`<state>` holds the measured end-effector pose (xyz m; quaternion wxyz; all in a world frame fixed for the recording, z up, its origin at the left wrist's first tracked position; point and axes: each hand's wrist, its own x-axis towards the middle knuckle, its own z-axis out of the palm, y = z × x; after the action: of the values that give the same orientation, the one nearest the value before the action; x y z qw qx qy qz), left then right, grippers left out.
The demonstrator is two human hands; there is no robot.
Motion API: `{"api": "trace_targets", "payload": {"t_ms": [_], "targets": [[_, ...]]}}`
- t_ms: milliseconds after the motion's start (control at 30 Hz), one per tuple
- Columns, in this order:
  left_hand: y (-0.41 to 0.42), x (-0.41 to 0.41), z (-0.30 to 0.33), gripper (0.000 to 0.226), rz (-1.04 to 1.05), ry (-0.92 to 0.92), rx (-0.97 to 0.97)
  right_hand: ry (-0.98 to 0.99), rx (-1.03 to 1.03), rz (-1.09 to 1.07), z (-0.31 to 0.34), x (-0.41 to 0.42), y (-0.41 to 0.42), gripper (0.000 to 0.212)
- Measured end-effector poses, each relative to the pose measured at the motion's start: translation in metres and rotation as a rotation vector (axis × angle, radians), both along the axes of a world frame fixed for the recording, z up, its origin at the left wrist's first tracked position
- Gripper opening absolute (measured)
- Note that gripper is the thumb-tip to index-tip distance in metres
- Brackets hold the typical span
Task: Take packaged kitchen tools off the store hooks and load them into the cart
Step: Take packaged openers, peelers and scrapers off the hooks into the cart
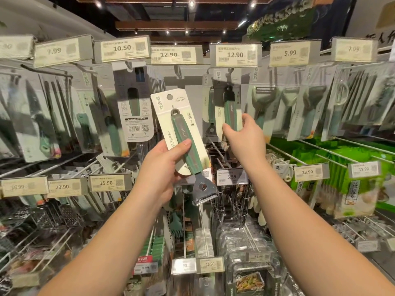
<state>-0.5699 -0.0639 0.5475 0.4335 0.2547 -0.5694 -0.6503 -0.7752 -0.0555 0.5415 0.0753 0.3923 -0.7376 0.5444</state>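
Your left hand (162, 167) grips a carded green-handled steel peeler (185, 144); your right hand (241, 133) pinches a hanging twin pack (229, 110): slide it off its hook.

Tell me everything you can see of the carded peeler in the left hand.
The green-handled metal peeler on its cream card is off the hooks, tilted with its punched hanging hole up-left and its bare triangular steel blade head poking past the card's bottom, lower right. A grey strip reading MEILI runs down the handle. The left hand grips it, thumb across the handle, fingers behind the card. Nothing else touches it.
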Motion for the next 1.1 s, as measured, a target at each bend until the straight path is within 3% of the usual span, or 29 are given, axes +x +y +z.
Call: {"api": "trace_targets", "payload": {"t_ms": [100,233,500,667,1100], "targets": [[0.000,-0.003,0.000,0.024,-0.003,0.004,0.001,0.012,0.043,-0.022,0.002,-0.008,-0.019,0.063],[-0.002,-0.007,-0.001,0.024,0.007,0.012,0.008,-0.030,0.082,-0.019,0.008,-0.022,-0.052,0.037],[-0.006,-0.013,-0.008,0.022,0.025,-0.029,0.026,-0.112,0.234,-0.013,0.017,-0.043,-0.111,0.052],[-0.009,-0.018,-0.007,0.022,0.034,-0.035,0.035,-0.158,0.146,0.023,0.012,-0.054,-0.143,0.044],[-0.018,-0.022,-0.005,0.027,0.079,-0.025,0.000,-0.118,0.156,-0.063,0.014,-0.060,-0.171,0.050]]}}
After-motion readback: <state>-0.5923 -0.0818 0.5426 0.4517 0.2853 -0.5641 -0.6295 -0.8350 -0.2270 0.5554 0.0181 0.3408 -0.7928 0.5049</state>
